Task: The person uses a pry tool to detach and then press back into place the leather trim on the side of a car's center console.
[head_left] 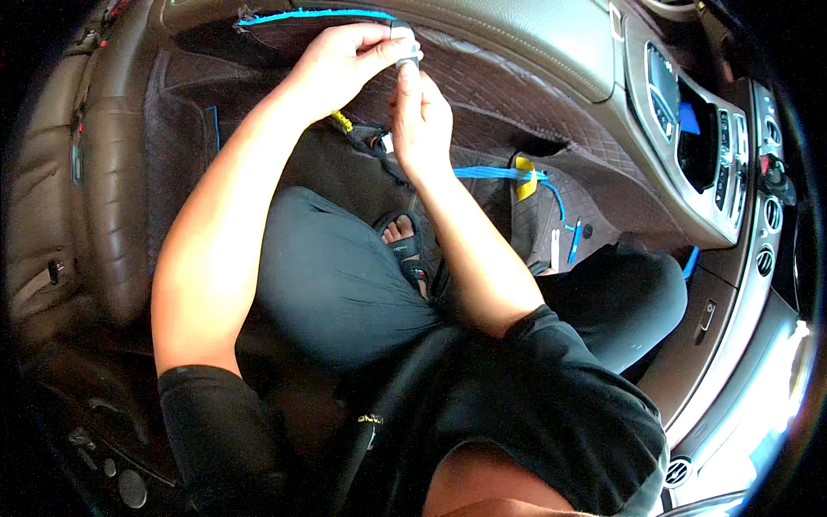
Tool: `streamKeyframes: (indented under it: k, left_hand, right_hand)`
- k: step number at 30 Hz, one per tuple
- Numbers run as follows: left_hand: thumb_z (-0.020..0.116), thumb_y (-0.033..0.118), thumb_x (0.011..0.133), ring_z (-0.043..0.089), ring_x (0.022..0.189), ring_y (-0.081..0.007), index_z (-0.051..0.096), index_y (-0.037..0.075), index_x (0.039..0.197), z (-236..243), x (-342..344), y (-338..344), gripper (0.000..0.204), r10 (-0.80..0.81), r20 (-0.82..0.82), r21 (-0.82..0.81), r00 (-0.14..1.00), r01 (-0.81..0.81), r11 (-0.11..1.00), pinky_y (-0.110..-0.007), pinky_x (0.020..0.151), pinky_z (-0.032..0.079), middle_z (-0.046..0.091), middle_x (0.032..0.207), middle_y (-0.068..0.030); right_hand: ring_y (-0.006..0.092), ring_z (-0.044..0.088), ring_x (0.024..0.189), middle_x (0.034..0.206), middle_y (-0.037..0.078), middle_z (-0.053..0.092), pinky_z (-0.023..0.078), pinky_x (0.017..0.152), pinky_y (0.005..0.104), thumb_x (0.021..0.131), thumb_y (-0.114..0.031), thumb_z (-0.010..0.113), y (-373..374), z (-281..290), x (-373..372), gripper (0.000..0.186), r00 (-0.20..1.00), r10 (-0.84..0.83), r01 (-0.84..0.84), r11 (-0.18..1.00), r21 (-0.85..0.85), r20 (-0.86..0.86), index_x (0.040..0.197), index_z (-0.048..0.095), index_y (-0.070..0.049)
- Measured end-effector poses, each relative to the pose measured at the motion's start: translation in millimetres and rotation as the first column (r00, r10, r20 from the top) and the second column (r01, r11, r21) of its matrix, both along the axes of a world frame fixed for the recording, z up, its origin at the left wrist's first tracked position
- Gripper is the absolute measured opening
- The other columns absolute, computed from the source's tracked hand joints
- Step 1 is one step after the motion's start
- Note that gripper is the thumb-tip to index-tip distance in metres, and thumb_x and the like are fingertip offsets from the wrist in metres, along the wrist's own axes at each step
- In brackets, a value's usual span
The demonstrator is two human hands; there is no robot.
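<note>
At the far side of the scene, the left hand (338,69) and the right hand (423,121) meet at a small dark grey piece (401,29). The left fingers pinch it from the left, and the right fingers grasp its near end (its exact shape is too small to tell). It sits at the right end of a bright blue strip (319,14). Right of the right wrist, blue strands (487,172) cross a yellow piece (525,185); nearer and farther right, a white strip (555,248) lies on the quilted mat (603,207).
</note>
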State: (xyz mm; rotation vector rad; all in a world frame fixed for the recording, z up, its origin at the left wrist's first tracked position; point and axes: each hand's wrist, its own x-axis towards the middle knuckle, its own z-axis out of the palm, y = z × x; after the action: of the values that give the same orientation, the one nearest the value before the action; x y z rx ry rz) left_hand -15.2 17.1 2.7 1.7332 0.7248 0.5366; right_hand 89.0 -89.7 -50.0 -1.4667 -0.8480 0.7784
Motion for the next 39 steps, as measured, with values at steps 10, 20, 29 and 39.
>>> streamKeyframes:
  k: [10,20,29,39]
  left_hand:
    - [0.066,0.029,0.097,0.063,0.096,-0.0110,0.072,0.001,0.112,6,9,-2,0.032,-0.067,-0.043,0.077,0.997,0.070,0.995,-0.030,0.091,0.049,0.072,0.102,-0.0043]
    - [0.066,0.032,0.097,0.064,0.102,-0.0122,0.072,0.001,0.113,-5,8,3,0.035,0.014,-0.002,0.114,1.000,-0.014,0.993,-0.029,0.094,0.048,0.073,0.106,-0.0056]
    - [0.075,0.034,0.090,0.064,0.096,-0.0094,0.075,0.005,0.110,13,-7,7,0.035,-0.084,-0.068,-0.063,0.994,0.080,0.995,-0.029,0.091,0.049,0.074,0.101,-0.0037]
    - [0.075,0.038,0.089,0.064,0.098,-0.0096,0.076,0.010,0.110,5,-14,11,0.035,-0.060,0.018,-0.093,0.998,0.062,0.994,-0.030,0.094,0.047,0.075,0.101,-0.0016]
  right_hand:
    - [0.0063,0.042,0.052,0.060,-0.003,0.048,0.033,0.048,0.0227,0.104,-0.046,0.048,-18,12,26,0.049,0.979,0.099,-0.106,0.994,-0.035,-0.176,0.073,0.054,-0.009]
    - [0.0068,0.044,0.055,0.061,-0.002,0.048,0.036,0.050,0.0241,0.106,-0.044,0.046,0,-1,0,0.048,0.996,-0.023,0.029,0.998,0.063,-0.090,0.075,0.053,-0.007]
    - [0.0079,0.049,0.063,0.066,0.000,0.053,0.042,0.059,0.0270,0.105,-0.037,0.049,-19,6,26,0.043,0.985,0.143,-0.141,0.990,-0.028,0.100,0.077,0.057,-0.005]
    - [0.0078,0.049,0.061,0.066,0.000,0.053,0.041,0.056,0.0264,0.105,-0.039,0.049,-7,9,20,0.044,0.982,0.190,-0.190,0.982,-0.011,0.001,0.077,0.057,-0.006]
